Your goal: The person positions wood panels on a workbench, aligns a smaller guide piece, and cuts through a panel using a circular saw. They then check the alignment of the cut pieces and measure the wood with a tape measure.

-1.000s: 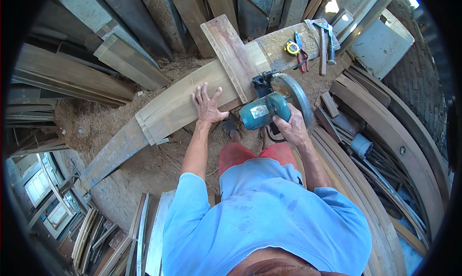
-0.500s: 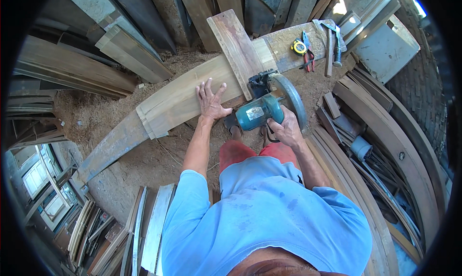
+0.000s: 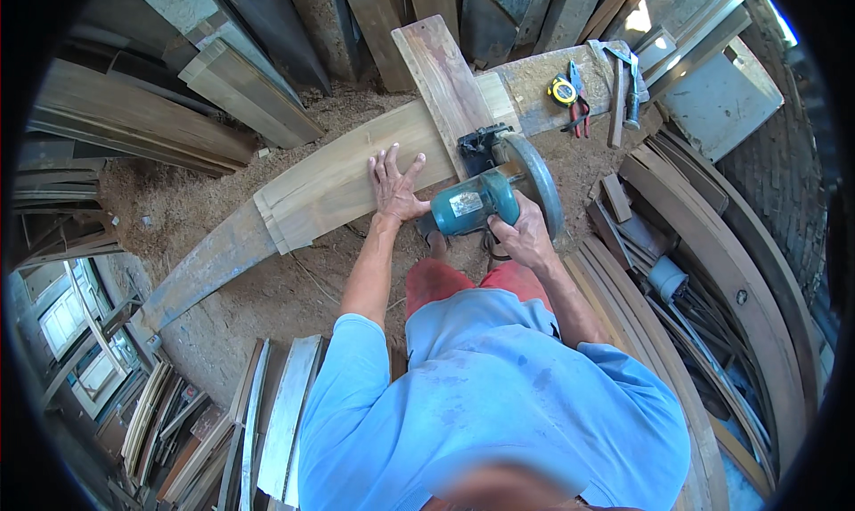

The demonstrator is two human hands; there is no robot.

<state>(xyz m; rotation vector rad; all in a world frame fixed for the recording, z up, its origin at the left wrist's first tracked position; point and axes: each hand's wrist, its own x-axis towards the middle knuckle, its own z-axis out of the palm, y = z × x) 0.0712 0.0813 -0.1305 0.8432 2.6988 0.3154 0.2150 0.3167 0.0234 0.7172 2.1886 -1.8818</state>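
Observation:
My left hand [image 3: 397, 187] lies with spread fingers on a pale wooden board [image 3: 334, 174], near its close edge. My right hand [image 3: 529, 233] is wrapped round the rear handle of a teal circular saw [image 3: 465, 204]. The saw's motor housing points left, toward my left thumb; its curved grey blade guard is on the right. Across the pale board lies a shorter, browner plank [image 3: 443, 79], and the saw's dark front base sits against this plank's right side, over the pale board's right end. The blade itself is hidden.
A long, worn bench plank [image 3: 209, 261] supports the board. On its right end lie a yellow tape measure [image 3: 562, 91], red-handled pliers [image 3: 576, 110] and a hammer [image 3: 633, 101]. Leaning timber [image 3: 254, 97] stands behind; curved planks [image 3: 712, 230] are stacked at right. Sawdust covers the floor.
The circular saw has shifted slightly away from me and to the left against the crosswise plank, with my right hand on it. My left hand stays on the board. The whole view has shifted a little.

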